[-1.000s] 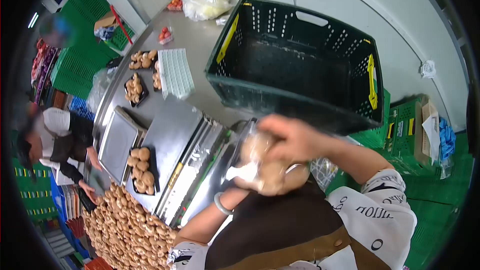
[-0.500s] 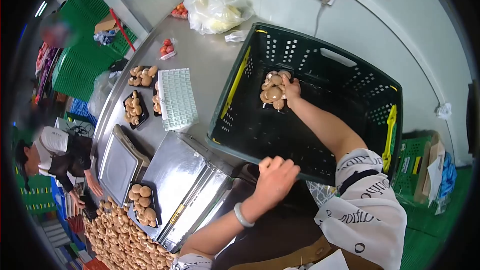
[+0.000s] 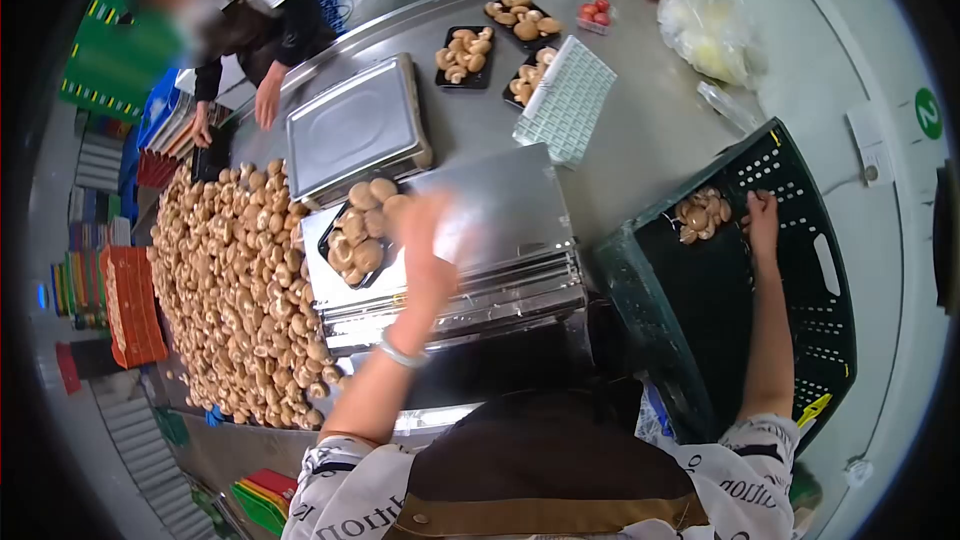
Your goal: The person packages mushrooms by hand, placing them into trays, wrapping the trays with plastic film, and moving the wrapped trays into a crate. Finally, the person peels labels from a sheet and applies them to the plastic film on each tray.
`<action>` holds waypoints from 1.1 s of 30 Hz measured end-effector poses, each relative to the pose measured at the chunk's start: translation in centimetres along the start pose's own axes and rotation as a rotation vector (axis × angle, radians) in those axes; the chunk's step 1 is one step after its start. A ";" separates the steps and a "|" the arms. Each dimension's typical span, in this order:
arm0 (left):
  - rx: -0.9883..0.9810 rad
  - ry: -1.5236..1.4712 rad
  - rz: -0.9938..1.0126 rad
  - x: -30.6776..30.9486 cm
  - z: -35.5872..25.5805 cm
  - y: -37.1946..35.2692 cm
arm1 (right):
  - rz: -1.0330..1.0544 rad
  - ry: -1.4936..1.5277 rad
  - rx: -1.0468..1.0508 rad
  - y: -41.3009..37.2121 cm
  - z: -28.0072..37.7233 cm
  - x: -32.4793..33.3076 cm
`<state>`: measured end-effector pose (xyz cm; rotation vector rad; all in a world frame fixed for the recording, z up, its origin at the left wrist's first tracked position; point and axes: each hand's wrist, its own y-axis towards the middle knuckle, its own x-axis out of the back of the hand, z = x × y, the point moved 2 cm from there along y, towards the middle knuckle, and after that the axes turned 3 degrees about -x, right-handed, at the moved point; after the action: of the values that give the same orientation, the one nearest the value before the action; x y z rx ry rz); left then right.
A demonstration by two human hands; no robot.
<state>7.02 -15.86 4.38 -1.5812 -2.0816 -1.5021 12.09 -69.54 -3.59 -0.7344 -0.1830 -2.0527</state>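
Note:
My left hand (image 3: 430,240), blurred by motion, reaches over a metal wrapping machine (image 3: 500,190). Its fingers are right by a black tray of brown mushrooms (image 3: 355,240) lying on the machine's left side. Inside a dark green crate (image 3: 640,290) on the right, my right hand (image 3: 762,220) is empty, its fingers loosely bent and apart. Just left of that hand, a pack of mushrooms (image 3: 703,215) lies on the crate floor, with a small gap between them.
A big heap of loose mushrooms (image 3: 235,290) covers the table's left. Behind the machine are a scale (image 3: 355,130), several filled mushroom trays (image 3: 465,57), a white grid panel (image 3: 566,100), tomatoes (image 3: 594,15) and a plastic bag (image 3: 710,25). Across the table, a co-worker (image 3: 250,10) handles a black tray.
My view has turned left. The right hand has let go of the mushroom pack in the crate. My left hand has left the crate's rim and moved to the tray on the machine.

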 end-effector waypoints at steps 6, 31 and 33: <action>0.358 0.245 0.229 8.1 14.2 -2.6 | 0.176 0.095 0.446 -17.0 21.5 -3.7; 0.501 0.440 0.152 14.3 9.6 -17.3 | 0.275 -0.652 0.582 -31.0 10.9 -20.8; 0.614 0.288 0.213 13.2 10.6 -17.8 | 0.392 -0.448 0.635 -30.4 10.6 -22.0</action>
<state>-8.14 1.56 -3.89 -1.2171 -1.8821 -0.8383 0.78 -32.24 -2.87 -0.7368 -0.8328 -1.3206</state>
